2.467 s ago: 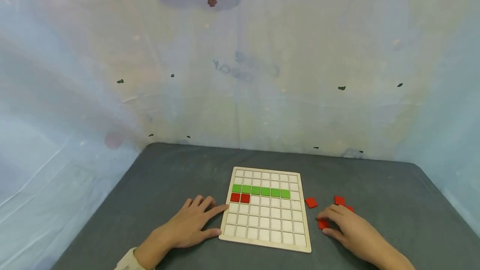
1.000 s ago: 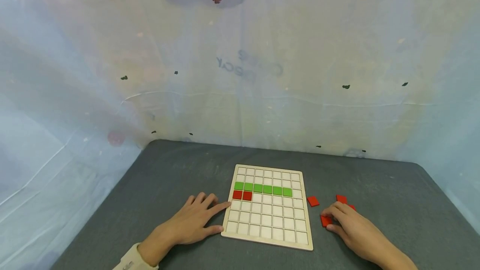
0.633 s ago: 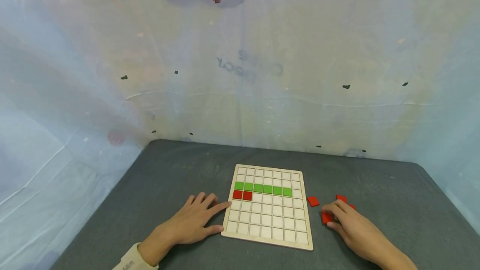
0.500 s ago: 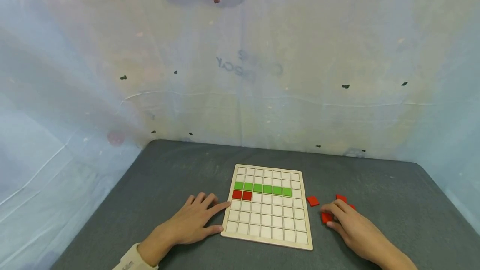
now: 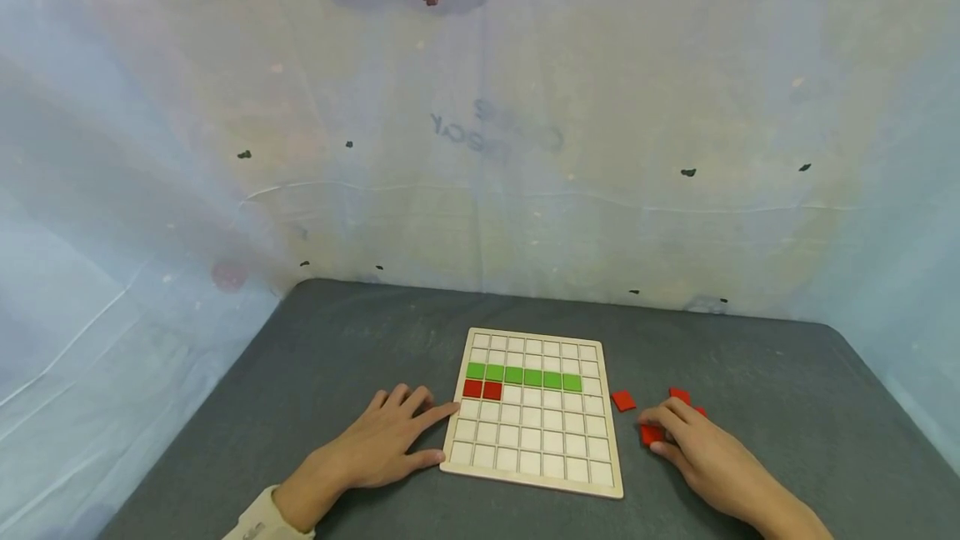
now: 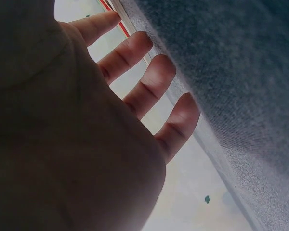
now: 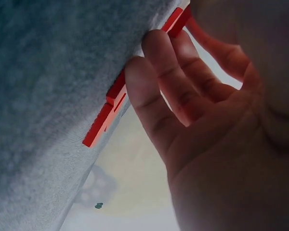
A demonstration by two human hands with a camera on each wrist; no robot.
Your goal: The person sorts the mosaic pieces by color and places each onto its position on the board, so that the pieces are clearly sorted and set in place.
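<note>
A square wooden grid board lies on the grey table. One of its rows carries several green tiles, and below them at the left sit two dark red tiles. My left hand rests beside the board with its fingers spread, index fingertip and thumb tip at the board's left edge. Right of the board, my right hand pinches a loose red tile between thumb and fingers, low over the table. In the right wrist view, a red tile shows at the fingertips, partly covered by the hand.
One loose red tile lies between the board and my right hand. Just behind that hand another red tile lies, with one more partly hidden by the knuckles. A pale printed cloth hangs behind the table.
My right thumb and fingers have shifted slightly on the red tile, which has turned and moved a little away from me. The left hand stays at the board's edge. The view shifted slightly.
</note>
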